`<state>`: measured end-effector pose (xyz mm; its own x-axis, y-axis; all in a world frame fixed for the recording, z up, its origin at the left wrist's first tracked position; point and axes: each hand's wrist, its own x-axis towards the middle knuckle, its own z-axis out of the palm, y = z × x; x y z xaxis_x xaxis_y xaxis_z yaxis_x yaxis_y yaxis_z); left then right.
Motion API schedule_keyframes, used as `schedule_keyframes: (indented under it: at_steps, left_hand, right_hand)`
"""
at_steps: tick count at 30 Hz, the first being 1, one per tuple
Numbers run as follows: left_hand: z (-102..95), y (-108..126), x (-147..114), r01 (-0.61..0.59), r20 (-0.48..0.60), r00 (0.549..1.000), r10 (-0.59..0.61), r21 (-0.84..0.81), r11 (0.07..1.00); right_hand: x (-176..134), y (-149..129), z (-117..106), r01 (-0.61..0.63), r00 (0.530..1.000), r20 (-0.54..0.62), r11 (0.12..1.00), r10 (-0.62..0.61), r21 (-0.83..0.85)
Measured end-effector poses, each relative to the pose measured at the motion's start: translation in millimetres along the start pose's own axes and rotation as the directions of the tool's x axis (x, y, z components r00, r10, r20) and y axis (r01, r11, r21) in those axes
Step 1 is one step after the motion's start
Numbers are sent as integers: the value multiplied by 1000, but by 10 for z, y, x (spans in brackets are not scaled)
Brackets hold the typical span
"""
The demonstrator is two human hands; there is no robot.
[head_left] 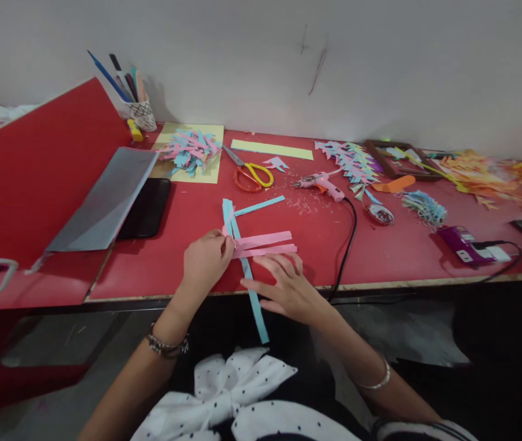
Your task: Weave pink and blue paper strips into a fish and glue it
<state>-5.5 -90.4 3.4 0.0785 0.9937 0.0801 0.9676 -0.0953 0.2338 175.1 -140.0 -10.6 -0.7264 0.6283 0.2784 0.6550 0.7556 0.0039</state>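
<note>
My left hand [208, 257] pinches the crossing point of several woven paper strips near the front edge of the red table. Two pink paper strips [267, 243] run out to the right from that crossing. A blue paper strip [257, 309] hangs down past the table edge, while another blue strip [261, 206] points up to the right. Just under the pink strips, my right hand [286, 285] has its fingers spread, close to the hanging blue strip; whether a fingertip touches it I cannot tell.
Behind the strips lie yellow-handled scissors [249, 171], a pink glue gun [322, 182] with a black cord, and a pile of pink and blue folded pieces [191, 150]. A folded paper garland [347, 159] lies right. A red board [54, 177] stands left beside a black phone-like slab [148, 208].
</note>
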Motion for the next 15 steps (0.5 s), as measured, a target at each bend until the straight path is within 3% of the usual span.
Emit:
schedule_keyframes:
  at_steps: [3, 6, 10, 15]
  left_hand:
    - [-16, 7, -5, 19, 26, 999, -19, 11, 1000]
    - [-22, 4, -12, 29, 47, 998, -30, 34, 999]
    - [-4, -25, -14, 29, 45, 999, -30, 16, 999]
    - [27, -69, -13, -4, 19, 1000, 5, -56, 998]
  right_hand:
    - [75, -24, 36, 16, 990, -140, 988, 7, 156]
    - [260, 68, 42, -69, 974, -167, 902, 153, 426]
    - [564, 260, 56, -189, 954, -14, 637, 299, 748]
    - [841, 428, 175, -362, 888, 199, 361, 415, 859]
